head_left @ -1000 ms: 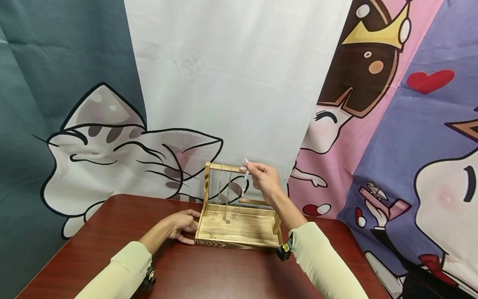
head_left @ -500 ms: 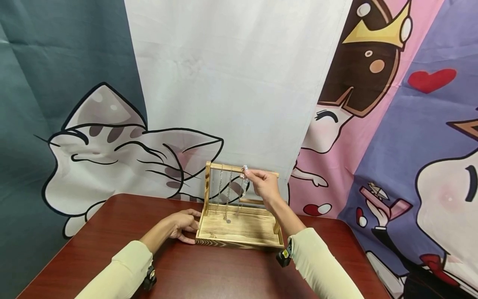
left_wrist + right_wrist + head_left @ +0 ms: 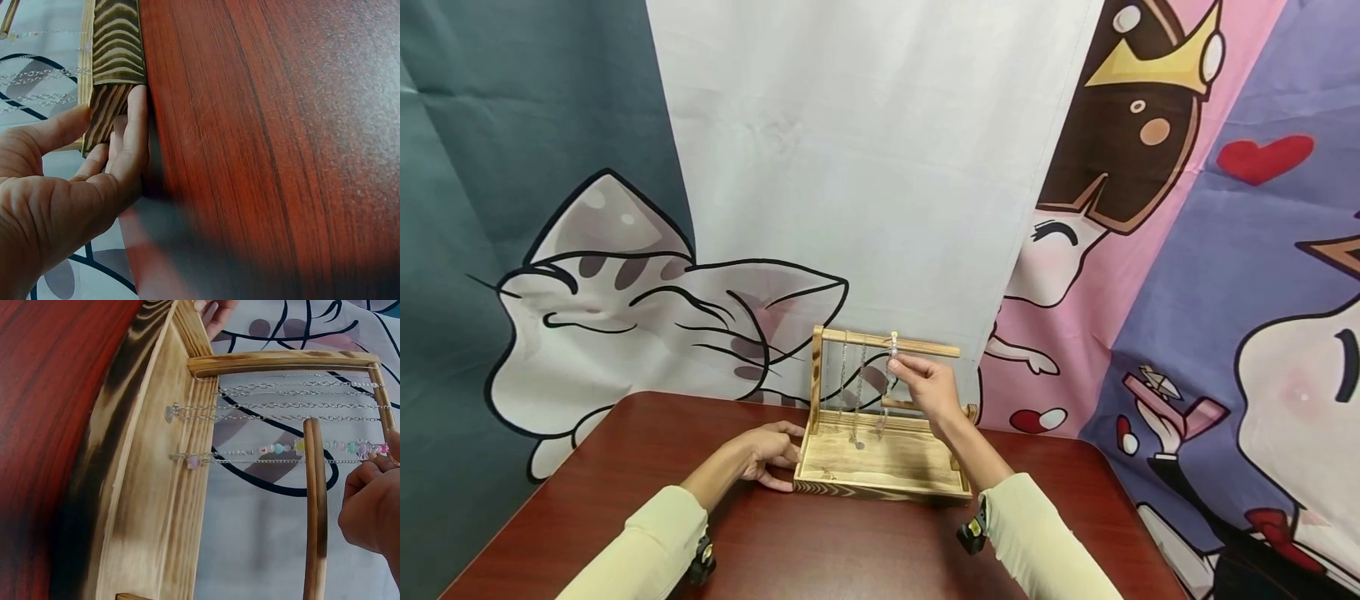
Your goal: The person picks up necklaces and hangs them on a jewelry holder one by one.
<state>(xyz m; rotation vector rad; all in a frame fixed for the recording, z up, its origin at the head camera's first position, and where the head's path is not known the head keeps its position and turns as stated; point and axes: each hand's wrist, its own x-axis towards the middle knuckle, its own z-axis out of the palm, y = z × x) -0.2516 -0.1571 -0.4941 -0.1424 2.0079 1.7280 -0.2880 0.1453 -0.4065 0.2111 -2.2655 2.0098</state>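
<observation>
The wooden rack [image 3: 880, 454] stands mid-table [image 3: 820, 550], toward the far edge, with bare tabletop from 4 through 8 o'clock of it and a cartoon curtain [image 3: 880, 167] close behind at 12. Its top bar [image 3: 917, 346] is bare to the right of the chains.

The left hand [image 3: 767, 454] rests at the rack's 9 o'clock corner; in the left wrist view its straight fingers [image 3: 134, 144] press flat along the tray's end, thumb on the other face of the corner. The head view shows only that it touches there.

The right hand [image 3: 928, 387] is raised just under the top bar, fingertips pinched on the upper end of a beaded chain [image 3: 889, 383], which hangs from the bar into the tray. The right wrist view shows what the head view blurs: pastel beads [image 3: 300, 447] along that chain and two plain chains [image 3: 281, 400] beside it toward the post, their pendants down at the tray floor. The lower bar [image 3: 315, 506] carries nothing.
</observation>
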